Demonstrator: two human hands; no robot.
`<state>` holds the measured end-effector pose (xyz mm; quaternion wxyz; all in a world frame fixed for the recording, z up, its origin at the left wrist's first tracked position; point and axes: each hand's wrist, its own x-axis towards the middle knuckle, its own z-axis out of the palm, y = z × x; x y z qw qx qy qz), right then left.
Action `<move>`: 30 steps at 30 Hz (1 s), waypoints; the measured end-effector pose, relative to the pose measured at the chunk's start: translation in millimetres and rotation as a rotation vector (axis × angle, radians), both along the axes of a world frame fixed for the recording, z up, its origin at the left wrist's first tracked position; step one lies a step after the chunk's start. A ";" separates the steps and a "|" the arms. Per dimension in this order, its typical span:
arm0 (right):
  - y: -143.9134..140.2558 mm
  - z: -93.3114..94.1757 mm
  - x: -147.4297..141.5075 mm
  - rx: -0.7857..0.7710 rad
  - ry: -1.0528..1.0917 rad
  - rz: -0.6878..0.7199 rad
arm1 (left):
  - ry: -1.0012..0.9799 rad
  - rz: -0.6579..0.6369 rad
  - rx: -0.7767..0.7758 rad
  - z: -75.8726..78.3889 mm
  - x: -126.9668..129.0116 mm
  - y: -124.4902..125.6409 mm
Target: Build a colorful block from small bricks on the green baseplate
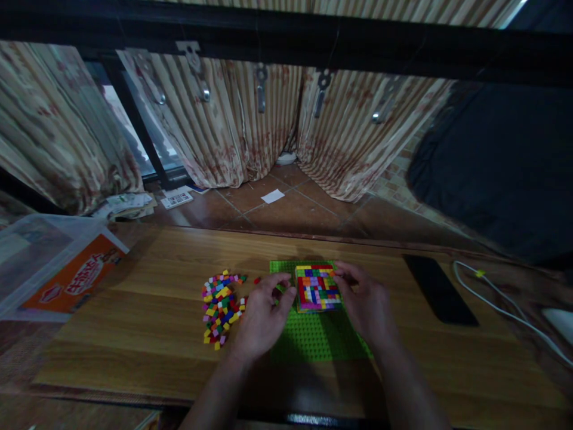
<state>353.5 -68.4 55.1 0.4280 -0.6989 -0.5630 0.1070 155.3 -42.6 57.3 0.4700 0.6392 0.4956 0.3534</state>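
A square block of many-coloured toy bricks [319,289] stands on a green studded baseplate [308,340]. My left hand [266,310] is just left of the block, over the plate's left side, its thumb and forefinger curved with a gap between them. My right hand [364,304] is at the block's right side, fingertips drawn together at its upper right corner. A bit of orange shows by those fingertips; whether it is held or part of the block I cannot tell. Left of my left hand lies a pile of small loose bricks [219,307], partly hidden by that hand.
The wooden table [147,298] carries a clear plastic box [49,239] with an orange label at the left. A black phone-like slab [441,289] and a white cable [501,298] lie at the right. Beyond the table are papers [176,199] on the floor and striped curtains [250,131].
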 end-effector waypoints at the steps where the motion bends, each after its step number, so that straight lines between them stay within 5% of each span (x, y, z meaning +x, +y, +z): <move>1: -0.2 -0.2 0.3 0.004 -0.003 0.002 | 0.000 -0.002 0.000 0.9 0.5 -0.2; 9: -0.4 -2.6 2.0 -0.006 -0.032 0.069 | 0.025 -0.020 0.036 -4.7 4.5 -3.0; 30: 2.4 -5.2 0.3 -0.053 0.175 -0.067 | 0.000 -0.058 0.034 -12.3 9.3 -5.1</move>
